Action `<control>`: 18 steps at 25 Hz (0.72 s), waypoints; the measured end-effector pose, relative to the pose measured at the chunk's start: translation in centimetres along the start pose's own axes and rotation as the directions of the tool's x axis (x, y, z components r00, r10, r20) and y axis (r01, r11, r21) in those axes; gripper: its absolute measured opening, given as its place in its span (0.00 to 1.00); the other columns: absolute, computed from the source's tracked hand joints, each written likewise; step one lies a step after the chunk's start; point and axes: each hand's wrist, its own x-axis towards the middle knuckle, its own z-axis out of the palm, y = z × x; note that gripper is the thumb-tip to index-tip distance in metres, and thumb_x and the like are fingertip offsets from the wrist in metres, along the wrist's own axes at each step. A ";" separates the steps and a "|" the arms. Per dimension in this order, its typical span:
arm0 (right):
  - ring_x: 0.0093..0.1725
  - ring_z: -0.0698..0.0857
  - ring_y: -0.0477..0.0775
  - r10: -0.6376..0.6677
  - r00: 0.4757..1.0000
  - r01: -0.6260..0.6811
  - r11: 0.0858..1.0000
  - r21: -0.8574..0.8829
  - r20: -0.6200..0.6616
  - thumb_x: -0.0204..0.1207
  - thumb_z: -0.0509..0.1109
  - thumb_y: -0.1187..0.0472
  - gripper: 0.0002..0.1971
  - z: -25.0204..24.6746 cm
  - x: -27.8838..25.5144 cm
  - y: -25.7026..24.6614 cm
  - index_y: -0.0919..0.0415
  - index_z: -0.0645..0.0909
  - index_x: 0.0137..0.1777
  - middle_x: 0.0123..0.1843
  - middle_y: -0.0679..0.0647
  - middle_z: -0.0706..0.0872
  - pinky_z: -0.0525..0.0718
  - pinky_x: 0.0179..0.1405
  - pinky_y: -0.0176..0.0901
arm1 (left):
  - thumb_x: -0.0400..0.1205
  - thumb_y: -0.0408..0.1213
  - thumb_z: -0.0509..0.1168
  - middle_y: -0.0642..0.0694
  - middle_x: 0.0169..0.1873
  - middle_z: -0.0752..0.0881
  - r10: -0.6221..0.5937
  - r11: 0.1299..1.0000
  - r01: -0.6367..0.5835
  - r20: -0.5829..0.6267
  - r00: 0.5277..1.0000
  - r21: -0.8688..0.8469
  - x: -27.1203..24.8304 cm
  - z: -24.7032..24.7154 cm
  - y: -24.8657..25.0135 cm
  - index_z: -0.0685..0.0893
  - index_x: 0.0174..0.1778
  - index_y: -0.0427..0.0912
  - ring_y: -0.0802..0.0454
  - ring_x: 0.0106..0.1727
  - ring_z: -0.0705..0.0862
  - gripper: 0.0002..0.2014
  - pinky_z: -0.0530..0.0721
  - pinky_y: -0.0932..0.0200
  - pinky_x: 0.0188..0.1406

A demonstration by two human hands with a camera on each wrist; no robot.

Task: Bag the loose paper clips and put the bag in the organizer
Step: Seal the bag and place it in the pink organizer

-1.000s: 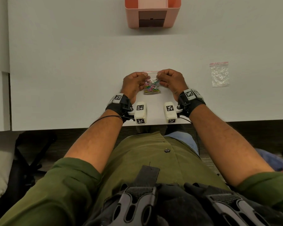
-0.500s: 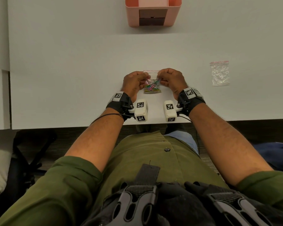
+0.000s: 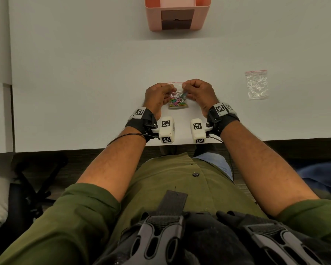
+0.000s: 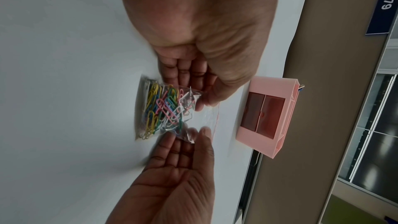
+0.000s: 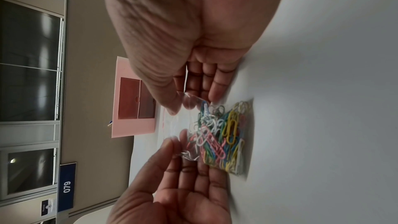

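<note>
Near the desk's [image 3: 84,73] front edge, the left hand [image 3: 157,96] and right hand [image 3: 197,92] pinch the bag's [image 3: 177,98] mouth between curled fingers [image 4: 206,101], apparently to seal the paper clips [image 4: 159,108] inside. At the far edge the organizer [image 3: 178,14] waits for it.

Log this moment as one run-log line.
left hand: pinches bag | right hand: pinches bag | paper clips: inside bag | organizer: bag not yet in

Right hand [image 5: 193,31] and left hand [image 5: 183,193] pinch the clear bag [image 5: 189,125]; paper clips [image 5: 224,135] sit just past the fingertips.
</note>
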 end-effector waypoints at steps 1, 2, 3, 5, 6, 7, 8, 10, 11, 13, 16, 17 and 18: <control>0.47 0.88 0.51 0.000 1.000 0.000 1.000 -0.004 -0.005 0.77 0.76 0.62 0.06 0.0 0.0 0.0 0.62 0.88 0.52 0.46 0.59 0.90 0.89 0.50 0.43 | 0.85 0.30 0.69 0.42 0.41 0.91 0.005 1.000 -0.005 0.002 1.000 0.006 -0.1 0.0 0.0 0.88 0.51 0.35 0.63 0.26 0.85 0.03 0.84 0.65 0.33; 0.46 0.88 0.52 0.001 1.000 -0.001 1.000 -0.009 -0.012 0.78 0.75 0.62 0.06 0.1 0.1 0.0 0.62 0.88 0.51 0.45 0.59 0.90 0.89 0.50 0.44 | 0.85 0.30 0.69 0.42 0.42 0.91 0.011 1.000 -0.011 0.005 1.000 0.013 -0.1 0.1 0.0 0.87 0.51 0.35 0.63 0.26 0.85 0.03 0.83 0.65 0.33; 0.46 0.88 0.52 0.002 1.000 -0.002 1.000 -0.016 -0.018 0.78 0.75 0.62 0.05 0.1 0.1 0.0 0.62 0.88 0.51 0.45 0.58 0.90 0.90 0.50 0.44 | 0.84 0.30 0.69 0.42 0.42 0.91 0.013 1.000 -0.013 0.009 1.000 0.017 -0.2 0.1 0.0 0.88 0.51 0.35 0.62 0.28 0.86 0.03 0.84 0.64 0.34; 0.46 0.87 0.52 0.005 1.000 -0.006 1.000 -0.025 -0.024 0.78 0.75 0.62 0.04 0.2 0.2 0.0 0.60 0.88 0.50 0.43 0.57 0.89 0.90 0.49 0.43 | 0.83 0.30 0.71 0.41 0.44 0.92 0.003 1.000 -0.003 0.019 1.000 0.018 -0.3 0.1 0.0 0.89 0.49 0.38 0.57 0.33 0.88 0.02 0.86 0.61 0.38; 0.45 0.87 0.51 0.007 1.000 -0.008 1.000 -0.030 -0.024 0.78 0.75 0.62 0.03 0.3 0.2 0.0 0.60 0.88 0.48 0.43 0.56 0.89 0.90 0.48 0.42 | 0.81 0.29 0.73 0.40 0.44 0.92 -0.005 1.000 0.005 0.025 1.000 0.017 -0.3 0.0 0.1 0.89 0.48 0.39 0.55 0.35 0.89 0.02 0.86 0.60 0.40; 0.45 0.87 0.51 0.009 1.000 -0.010 0.999 -0.034 -0.023 0.77 0.75 0.62 0.02 0.3 0.1 -0.1 0.59 0.88 0.47 0.42 0.55 0.89 0.89 0.48 0.41 | 0.80 0.28 0.74 0.40 0.43 0.92 -0.012 1.000 0.012 0.029 1.000 0.020 -0.3 0.0 0.1 0.90 0.47 0.39 0.53 0.36 0.89 0.03 0.87 0.59 0.41; 0.44 0.87 0.51 0.012 1.000 -0.012 0.999 -0.036 -0.020 0.77 0.75 0.62 0.02 0.3 0.2 -0.1 0.59 0.88 0.47 0.42 0.55 0.89 0.89 0.48 0.41 | 0.79 0.27 0.74 0.41 0.42 0.92 -0.015 1.000 0.015 0.031 0.999 0.023 -0.3 0.0 0.1 0.90 0.47 0.39 0.52 0.37 0.89 0.05 0.87 0.58 0.41; 0.45 0.87 0.50 0.015 1.000 -0.015 0.999 -0.042 -0.014 0.77 0.75 0.62 0.01 0.3 0.2 -0.1 0.58 0.88 0.46 0.42 0.55 0.89 0.89 0.49 0.42 | 0.78 0.26 0.74 0.42 0.41 0.92 -0.011 1.000 0.010 0.037 0.999 0.021 -0.4 0.1 0.1 0.91 0.48 0.39 0.51 0.38 0.89 0.06 0.87 0.59 0.40; 0.45 0.87 0.50 0.013 1.000 -0.014 0.999 -0.045 -0.011 0.77 0.74 0.62 0.01 0.2 0.2 -0.1 0.57 0.88 0.45 0.42 0.55 0.89 0.89 0.50 0.42 | 0.79 0.25 0.74 0.42 0.41 0.92 -0.008 1.000 0.007 0.035 0.999 0.020 -0.4 0.1 0.2 0.91 0.48 0.38 0.52 0.37 0.89 0.06 0.86 0.60 0.38; 0.45 0.87 0.50 0.008 1.000 -0.009 0.999 -0.050 -0.008 0.77 0.74 0.62 0.02 0.3 0.1 -0.1 0.57 0.88 0.45 0.42 0.54 0.89 0.88 0.50 0.43 | 0.78 0.25 0.73 0.42 0.41 0.91 -0.008 1.000 0.008 0.017 1.000 0.027 -0.4 0.3 0.2 0.91 0.46 0.38 0.52 0.36 0.89 0.05 0.86 0.62 0.36; 0.46 0.86 0.50 -0.007 1.000 0.007 0.999 -0.054 -0.003 0.77 0.74 0.62 0.02 0.4 0.0 0.0 0.56 0.88 0.44 0.42 0.53 0.89 0.87 0.51 0.45 | 0.78 0.25 0.73 0.40 0.44 0.91 0.000 0.999 0.001 -0.006 1.000 0.038 -0.4 0.4 0.2 0.91 0.44 0.39 0.49 0.39 0.88 0.05 0.85 0.60 0.37; 0.46 0.86 0.50 -0.012 1.000 0.012 0.998 -0.059 0.000 0.77 0.74 0.62 0.02 0.4 0.0 0.0 0.56 0.88 0.44 0.43 0.53 0.89 0.88 0.52 0.46 | 0.78 0.25 0.73 0.38 0.46 0.91 0.004 0.999 -0.003 -0.007 1.000 0.034 -0.4 0.4 0.2 0.91 0.44 0.38 0.48 0.40 0.89 0.05 0.86 0.59 0.38; 0.47 0.87 0.50 -0.019 1.000 0.020 0.997 -0.073 0.003 0.77 0.75 0.61 0.02 0.4 0.0 0.0 0.55 0.88 0.44 0.44 0.53 0.90 0.88 0.53 0.47 | 0.79 0.25 0.73 0.37 0.47 0.91 0.007 1.000 -0.006 -0.007 1.000 0.030 -0.4 0.5 0.1 0.91 0.45 0.38 0.48 0.40 0.89 0.04 0.86 0.60 0.37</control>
